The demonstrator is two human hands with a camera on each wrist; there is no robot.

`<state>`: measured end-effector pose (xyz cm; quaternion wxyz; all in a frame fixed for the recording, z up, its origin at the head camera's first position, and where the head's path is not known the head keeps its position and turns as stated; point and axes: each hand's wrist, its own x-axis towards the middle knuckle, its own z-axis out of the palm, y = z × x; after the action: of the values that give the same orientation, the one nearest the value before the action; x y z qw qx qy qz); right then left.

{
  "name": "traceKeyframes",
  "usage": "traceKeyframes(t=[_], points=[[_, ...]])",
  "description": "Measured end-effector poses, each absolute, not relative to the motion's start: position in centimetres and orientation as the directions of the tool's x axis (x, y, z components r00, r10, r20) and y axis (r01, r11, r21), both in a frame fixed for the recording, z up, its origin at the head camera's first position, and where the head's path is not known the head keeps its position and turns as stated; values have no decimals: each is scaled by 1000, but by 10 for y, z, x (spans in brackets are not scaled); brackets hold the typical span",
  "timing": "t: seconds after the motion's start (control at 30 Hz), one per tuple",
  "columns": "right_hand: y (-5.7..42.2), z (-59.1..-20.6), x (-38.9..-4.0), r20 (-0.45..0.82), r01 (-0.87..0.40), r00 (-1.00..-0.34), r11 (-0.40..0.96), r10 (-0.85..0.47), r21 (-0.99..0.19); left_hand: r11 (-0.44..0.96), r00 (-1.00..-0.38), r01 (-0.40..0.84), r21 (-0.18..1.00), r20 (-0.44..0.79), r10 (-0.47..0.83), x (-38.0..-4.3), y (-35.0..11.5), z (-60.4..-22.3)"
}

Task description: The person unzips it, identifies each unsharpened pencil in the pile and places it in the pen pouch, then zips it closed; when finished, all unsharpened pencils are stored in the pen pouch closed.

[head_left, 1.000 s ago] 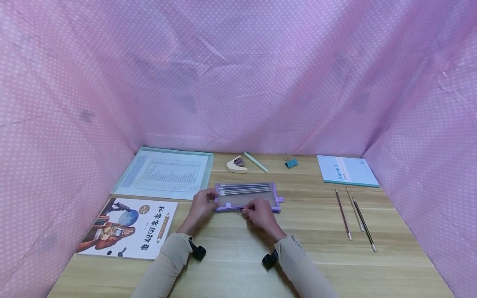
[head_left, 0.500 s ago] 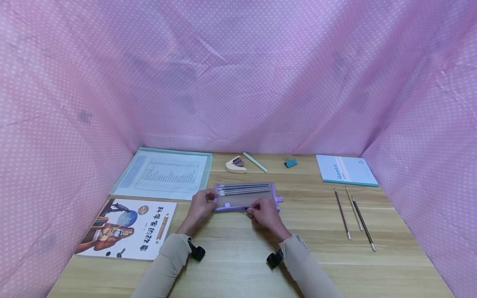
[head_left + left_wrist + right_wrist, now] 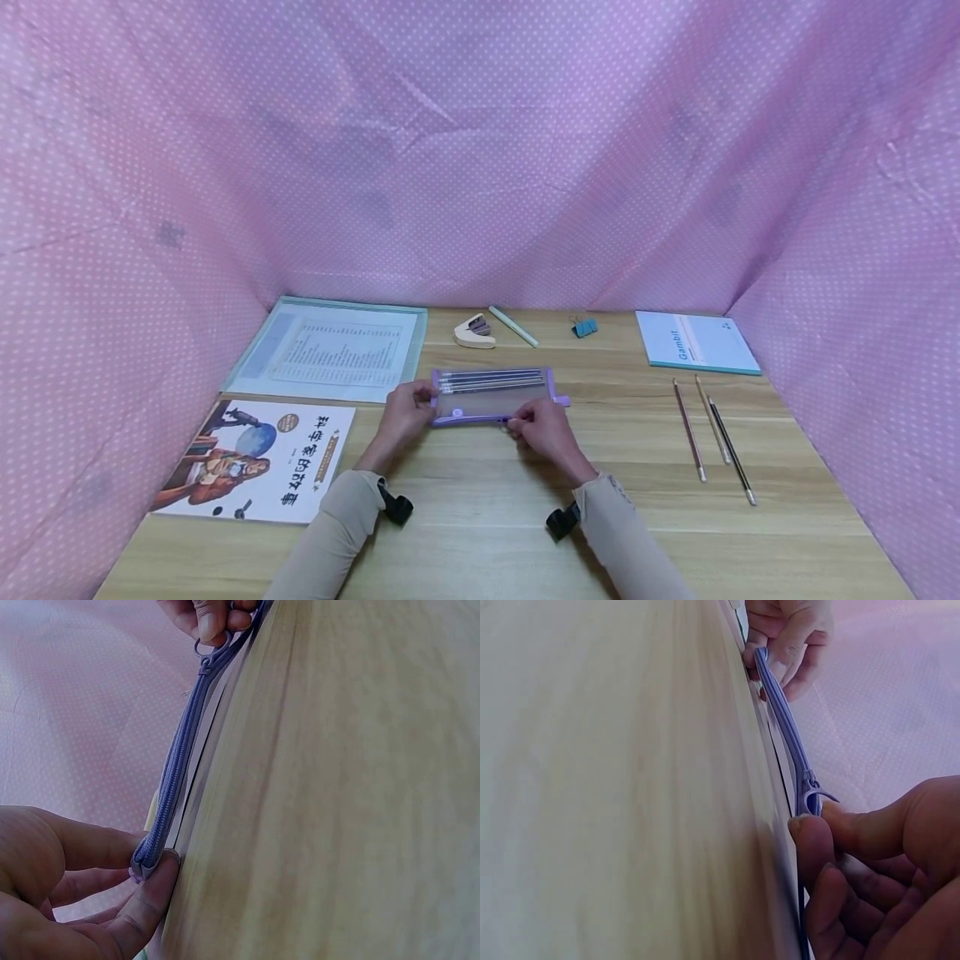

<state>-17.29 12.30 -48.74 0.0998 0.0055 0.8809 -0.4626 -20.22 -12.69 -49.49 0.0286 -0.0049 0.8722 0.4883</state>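
A translucent pencil case (image 3: 480, 402) with purple edging lies flat mid-table, several pencils (image 3: 491, 381) showing through it. My left hand (image 3: 408, 408) pinches its left end, thumb and fingers on the zipper's end corner. Along the near edge, my right hand (image 3: 543, 425) pinches the zipper pull with thumb and index finger. The pull's ring (image 3: 204, 649) shows beside the fingertips in the left wrist view. Between the hands, the zipper (image 3: 180, 757) teeth look meshed. The zipper's right end is hidden behind my right hand.
A picture book (image 3: 262, 462) and a document folder (image 3: 337, 350) lie left. Behind the case are a cream stapler-like object (image 3: 474, 337), a pale green pen (image 3: 513, 326) and a teal binder clip (image 3: 585, 328). At right lie a blue notebook (image 3: 701, 342) and three pencils, one black (image 3: 733, 454).
My right hand has slid rightward along the case's near edge with the zipper pull, lengthening the run of zipper behind it. My left hand stays on the left end.
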Motion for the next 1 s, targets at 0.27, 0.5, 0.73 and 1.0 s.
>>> traceKeyframes(t=[0.27, 0.5, 0.73, 1.0], points=[[131, -487, -173, -185, 114, -981, 571, -67, -813, 525, -998, -53, 850, -68, 10, -202, -128, -495], [139, -487, -174, -178, 120, -983, 578, -44, -807, 528, -996, -67, 847, -83, 7, -202, -127, -493], [149, -484, -171, -218, 177, -976, 562, -6, -808, 527, -996, -65, 847, -83, 11, -201, -126, -493], [160, -484, -170, -240, 208, -971, 557, 17, -804, 521, -997, -55, 852, -72, 12, -202, -127, -495]])
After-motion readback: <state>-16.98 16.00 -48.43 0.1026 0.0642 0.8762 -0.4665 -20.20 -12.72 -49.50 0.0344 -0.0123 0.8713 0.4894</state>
